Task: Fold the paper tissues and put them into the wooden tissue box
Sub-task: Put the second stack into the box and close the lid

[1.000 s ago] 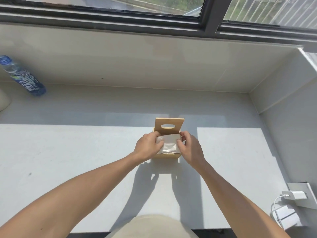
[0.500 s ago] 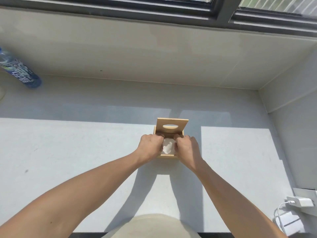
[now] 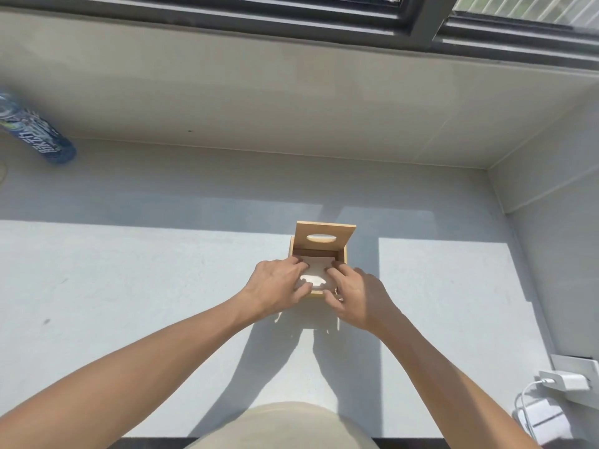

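Observation:
A small wooden tissue box [image 3: 342, 257] stands on the white sill, its lid with an oval slot [image 3: 324, 235] tilted up at the back. Folded white paper tissues [image 3: 315, 273] lie inside the box. My left hand [image 3: 275, 288] rests on the box's left side with its fingers spread flat on the tissues. My right hand [image 3: 356, 294] covers the box's right front corner, fingertips pressing on the tissues too. Both hands hide the box's front wall and much of the tissue stack.
A blue-labelled plastic bottle [image 3: 35, 136] lies at the far left. A white charger with its cable [image 3: 562, 382] sits plugged in at the lower right by the side wall. The window frame [image 3: 421, 17] runs along the back.
The tissues, held above the box a second ago, are now down inside it. Both hands went from gripping the stack to lying flatter on top of it.

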